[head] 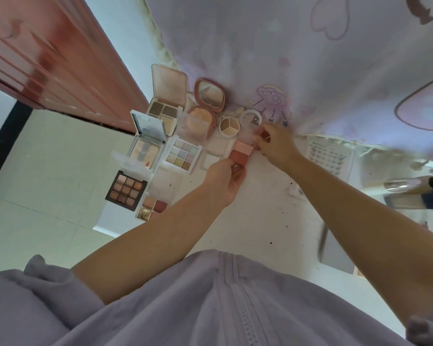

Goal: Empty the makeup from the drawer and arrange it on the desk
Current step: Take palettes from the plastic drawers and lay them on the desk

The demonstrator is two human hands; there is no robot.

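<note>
A small two-pan blush palette [241, 152], pale pink above and brick red below, sits between both hands on the white desk [260, 221]. My left hand [225, 179] pinches its near end. My right hand [273, 143] pinches its far right corner and clear lid. Open makeup lies arranged to the left: a pastel nine-pan palette [183, 154], a brown nine-pan palette [126, 190], a glitter quad [152, 207], a mirrored highlighter palette [146, 142], a contour palette [166, 102], a round pink compact [205, 106] and a round three-part pot [229, 126].
A lilac printed cloth [310, 58] hangs behind the desk. A tray of false lashes [329, 156] lies to the right, with brush handles [415, 188] at the right edge. A reddish wooden door [48, 58] stands at the left above a pale tiled floor.
</note>
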